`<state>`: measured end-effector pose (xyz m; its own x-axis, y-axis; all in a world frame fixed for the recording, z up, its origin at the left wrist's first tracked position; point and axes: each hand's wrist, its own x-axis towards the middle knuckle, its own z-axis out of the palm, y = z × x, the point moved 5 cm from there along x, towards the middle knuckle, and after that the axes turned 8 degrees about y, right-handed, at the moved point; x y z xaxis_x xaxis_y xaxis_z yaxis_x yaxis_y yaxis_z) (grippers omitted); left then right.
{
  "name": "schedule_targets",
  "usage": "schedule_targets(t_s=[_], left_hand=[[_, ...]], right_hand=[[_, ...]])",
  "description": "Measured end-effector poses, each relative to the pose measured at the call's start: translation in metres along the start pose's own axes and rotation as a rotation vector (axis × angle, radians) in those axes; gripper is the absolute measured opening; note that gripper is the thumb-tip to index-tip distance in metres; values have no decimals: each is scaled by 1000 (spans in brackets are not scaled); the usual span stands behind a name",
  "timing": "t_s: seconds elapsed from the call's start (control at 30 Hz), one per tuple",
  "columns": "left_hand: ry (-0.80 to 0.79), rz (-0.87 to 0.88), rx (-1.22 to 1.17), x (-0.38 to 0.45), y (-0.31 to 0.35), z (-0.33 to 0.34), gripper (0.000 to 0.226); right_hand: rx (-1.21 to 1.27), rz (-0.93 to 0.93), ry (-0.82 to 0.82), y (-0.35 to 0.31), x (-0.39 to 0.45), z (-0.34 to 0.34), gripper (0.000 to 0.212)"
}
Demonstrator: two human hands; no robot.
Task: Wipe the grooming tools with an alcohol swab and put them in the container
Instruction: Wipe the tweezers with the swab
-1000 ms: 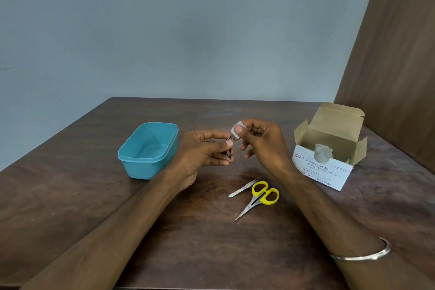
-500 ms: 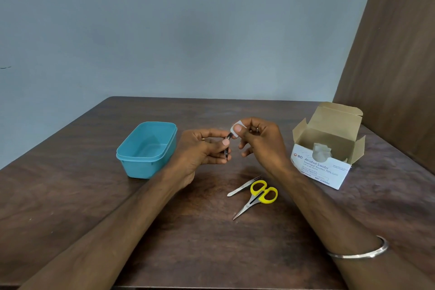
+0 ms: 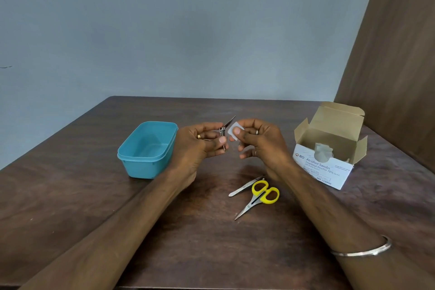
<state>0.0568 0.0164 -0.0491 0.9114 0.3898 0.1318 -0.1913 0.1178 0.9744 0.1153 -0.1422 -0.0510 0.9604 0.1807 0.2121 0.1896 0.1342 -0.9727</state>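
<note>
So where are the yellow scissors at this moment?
The yellow scissors lie on the table in the head view, right of centre, below the right hand, beside the tweezers.

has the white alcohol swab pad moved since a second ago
Yes. The white alcohol swab pad has pulled slightly rightward off the metal nail clipper, judged against the teal plastic container.

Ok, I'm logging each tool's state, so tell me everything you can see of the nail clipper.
The nail clipper is a small silvery metal tool, held above the table in the left hand, pinched between thumb and fingers. Its body hangs roughly upright, and its thin lever is swung up, pointing up and to the right. The right hand holds a white swab just beside the lever; whether they touch cannot be told.
</note>
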Motion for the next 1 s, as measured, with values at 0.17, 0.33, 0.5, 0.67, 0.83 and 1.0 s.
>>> schedule_targets(t_s=[0.17, 0.33, 0.5, 0.67, 0.83, 1.0], left_hand=[[-46, 22, 29, -5, 1, 4, 31], [-87, 57, 73, -5, 3, 5, 33], [-76, 87, 111, -4, 5, 3, 27], [-32, 167, 164, -5, 7, 1, 19], [-37, 215, 196, -6, 10, 3, 13], [-13, 215, 178, -6, 10, 3, 17]], right_hand=[[-51, 39, -91, 3, -3, 7, 10], [-146, 9, -91, 2, -4, 5, 14], [-157, -8, -119, -1, -3, 6, 13], [-165, -11, -123, -2, -6, 9, 10], [-164, -27, -93, -3, -5, 8, 2], [-162, -12, -106, -4, -5, 10, 10]])
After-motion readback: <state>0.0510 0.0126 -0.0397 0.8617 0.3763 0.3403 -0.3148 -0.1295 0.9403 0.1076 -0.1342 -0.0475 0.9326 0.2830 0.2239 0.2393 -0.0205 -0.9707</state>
